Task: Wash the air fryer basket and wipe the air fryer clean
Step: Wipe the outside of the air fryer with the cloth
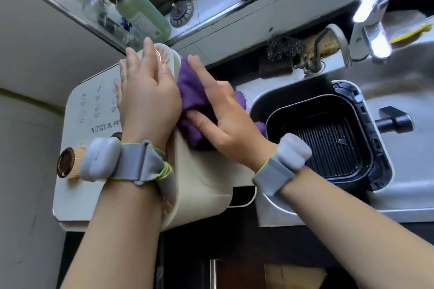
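- Both hands are on the cream air fryer, which stands on the counter just left of the sink.
- From my view the left hand lies flat and open on the fryer's top panel, fingers spread, gripping nothing.
- I see the right hand pressing a purple cloth against the fryer's side, fingers stretched over the cloth, thumb tucked against it.
- I can see the black air fryer basket sitting in the sink, ribbed floor up, handle pointing right.
- Grey wrist bands sit on both wrists.
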A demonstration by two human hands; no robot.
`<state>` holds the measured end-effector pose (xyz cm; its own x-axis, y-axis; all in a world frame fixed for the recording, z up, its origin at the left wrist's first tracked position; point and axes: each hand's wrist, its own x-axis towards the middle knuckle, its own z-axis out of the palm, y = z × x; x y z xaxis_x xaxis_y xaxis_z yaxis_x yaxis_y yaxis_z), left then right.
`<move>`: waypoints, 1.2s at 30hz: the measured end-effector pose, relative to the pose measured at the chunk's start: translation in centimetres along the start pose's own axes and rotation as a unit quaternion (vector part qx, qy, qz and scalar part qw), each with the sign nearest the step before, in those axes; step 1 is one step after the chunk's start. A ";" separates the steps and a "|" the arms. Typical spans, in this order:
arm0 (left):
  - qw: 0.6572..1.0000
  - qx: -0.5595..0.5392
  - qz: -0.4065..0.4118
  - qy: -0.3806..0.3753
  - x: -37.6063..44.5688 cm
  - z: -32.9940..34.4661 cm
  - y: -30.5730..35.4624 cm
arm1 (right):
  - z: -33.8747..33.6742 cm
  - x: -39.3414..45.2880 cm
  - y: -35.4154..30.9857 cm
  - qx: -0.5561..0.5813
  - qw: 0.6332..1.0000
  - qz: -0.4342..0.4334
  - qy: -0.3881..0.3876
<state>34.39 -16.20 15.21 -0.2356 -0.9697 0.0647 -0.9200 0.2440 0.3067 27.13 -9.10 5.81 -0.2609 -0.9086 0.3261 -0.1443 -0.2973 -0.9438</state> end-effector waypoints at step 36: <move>0.988 0.100 0.104 -0.054 -4.3 -0.9 -0.7 | 0.0 4.7 2.9 0.055 0.962 0.259 0.063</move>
<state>36.35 -12.20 15.52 -0.4474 -0.8943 0.0010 -0.8896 0.4451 0.1026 25.47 -14.19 4.64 -0.3860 -0.9023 -0.1918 0.1364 0.1498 -0.9793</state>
